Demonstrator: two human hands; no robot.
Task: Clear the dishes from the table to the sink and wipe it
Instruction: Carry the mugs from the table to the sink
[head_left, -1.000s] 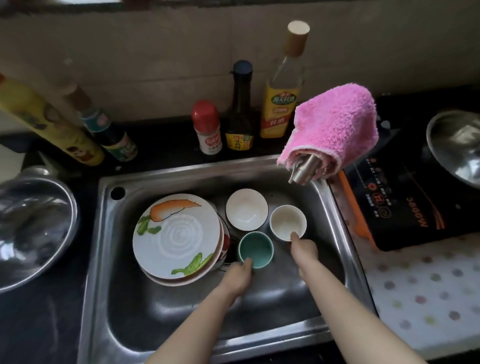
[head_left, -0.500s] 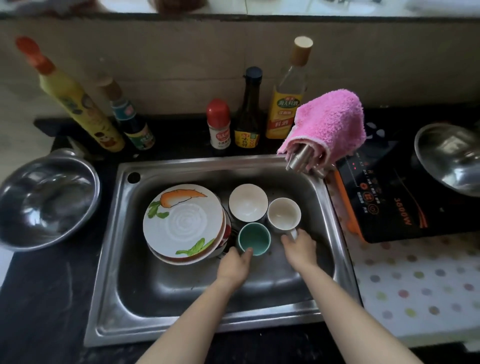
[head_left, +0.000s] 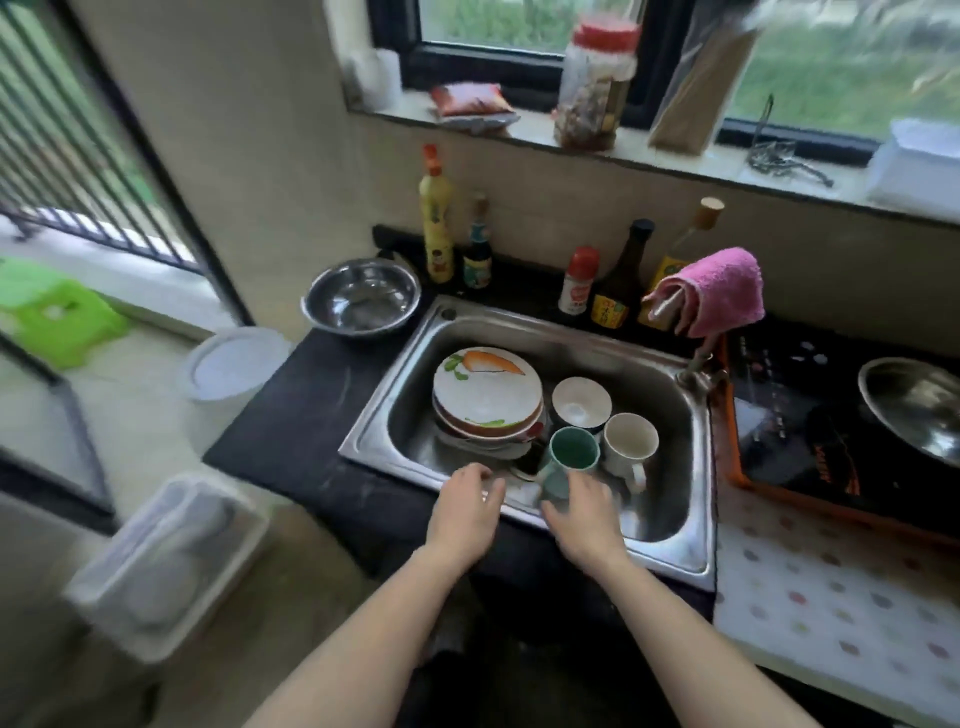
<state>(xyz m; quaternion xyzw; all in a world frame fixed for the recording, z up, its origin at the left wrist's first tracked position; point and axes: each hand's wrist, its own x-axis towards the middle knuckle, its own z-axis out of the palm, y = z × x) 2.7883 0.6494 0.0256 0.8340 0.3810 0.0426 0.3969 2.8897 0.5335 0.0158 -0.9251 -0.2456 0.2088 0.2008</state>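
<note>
Dishes (head_left: 485, 384) in sink (head_left: 665, 509) now; my left hand (head_left: 467, 506), right hand (head_left: 582, 514) pulled back, grip loose, empty. Wiping next, probably.

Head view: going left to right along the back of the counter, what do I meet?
Steel bowl → yellow bottle → blue-label bottle → red-capped shaker → dark bottle → pink cloth. The oil bottle overlaps the cloth, so it is left out.
</note>
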